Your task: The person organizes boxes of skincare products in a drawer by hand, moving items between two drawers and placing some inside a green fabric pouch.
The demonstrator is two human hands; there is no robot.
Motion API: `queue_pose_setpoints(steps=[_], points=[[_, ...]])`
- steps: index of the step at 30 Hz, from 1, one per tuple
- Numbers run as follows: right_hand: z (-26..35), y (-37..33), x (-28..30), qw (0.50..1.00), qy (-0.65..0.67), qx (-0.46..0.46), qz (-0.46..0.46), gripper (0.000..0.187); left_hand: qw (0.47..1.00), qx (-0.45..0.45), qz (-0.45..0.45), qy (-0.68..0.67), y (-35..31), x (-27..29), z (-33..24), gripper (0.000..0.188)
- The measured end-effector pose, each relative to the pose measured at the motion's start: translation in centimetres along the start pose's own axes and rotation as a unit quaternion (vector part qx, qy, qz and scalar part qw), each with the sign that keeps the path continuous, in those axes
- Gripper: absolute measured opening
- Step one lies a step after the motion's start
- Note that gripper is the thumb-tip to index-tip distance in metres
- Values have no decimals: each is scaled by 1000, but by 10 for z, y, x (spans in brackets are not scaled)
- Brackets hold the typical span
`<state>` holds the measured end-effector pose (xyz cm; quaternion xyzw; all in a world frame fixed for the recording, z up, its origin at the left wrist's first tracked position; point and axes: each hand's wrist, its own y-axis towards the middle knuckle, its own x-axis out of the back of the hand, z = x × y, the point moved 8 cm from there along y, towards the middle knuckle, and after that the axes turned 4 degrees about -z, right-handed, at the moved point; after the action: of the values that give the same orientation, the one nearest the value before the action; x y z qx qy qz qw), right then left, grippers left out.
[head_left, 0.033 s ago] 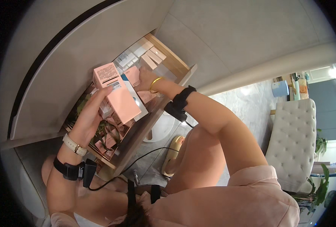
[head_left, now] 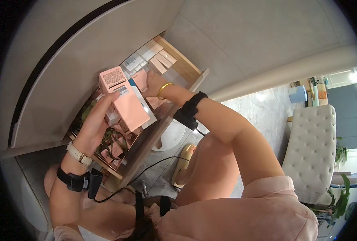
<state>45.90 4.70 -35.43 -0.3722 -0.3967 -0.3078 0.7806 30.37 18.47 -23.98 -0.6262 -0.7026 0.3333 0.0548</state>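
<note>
My left hand [head_left: 93,126] is closed around a large pink carton [head_left: 131,109], held tilted above an open drawer [head_left: 144,150]. Its thumb lies on the carton's printed face, while the other fingers are hidden beneath. A white box with a blue part [head_left: 149,114] shows just behind the carton; whether my left hand holds it too, I cannot tell. Inside the drawer, my right hand [head_left: 154,85] is closed at the right edge of a smaller pink box [head_left: 140,80], its fingertips partly hidden.
White boxes [head_left: 133,62] and pale slim boxes [head_left: 157,65] fill the drawer's far end. Pink packages [head_left: 113,150] and green leaves lie at its near end. A cabinet front [head_left: 78,52] rises at left. A black cable [head_left: 156,162] crosses below the drawer; a tufted bench [head_left: 311,152] stands at right.
My right hand and wrist have shifted very slightly to the left. The left hand and the large pink carton stay in place.
</note>
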Motion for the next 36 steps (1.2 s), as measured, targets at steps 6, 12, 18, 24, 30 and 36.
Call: queue_pose_setpoints(steps=[6, 12, 18, 24, 30, 36], points=[[1, 0, 13, 999, -44, -6, 28, 91, 1000, 1, -11, 8, 5, 8, 5, 45], [-37, 1, 66, 997, -50, -54, -21, 77, 1000, 10, -22, 4, 5, 8, 6, 47], [-38, 10, 67, 996, -85, -12, -18, 71, 998, 13, -47, 26, 5, 11, 3, 48], [-46, 15, 23, 981, -110, -21, 158, 75, 999, 9, -29, 18, 5, 6, 1, 46], [-64, 21, 20, 986, -161, -20, 22, 69, 999, 11, -31, 16, 5, 5, 0, 45], [-64, 25, 31, 989, -92, -63, -100, 74, 999, 4, -30, 24, 3, 3, -4, 46]])
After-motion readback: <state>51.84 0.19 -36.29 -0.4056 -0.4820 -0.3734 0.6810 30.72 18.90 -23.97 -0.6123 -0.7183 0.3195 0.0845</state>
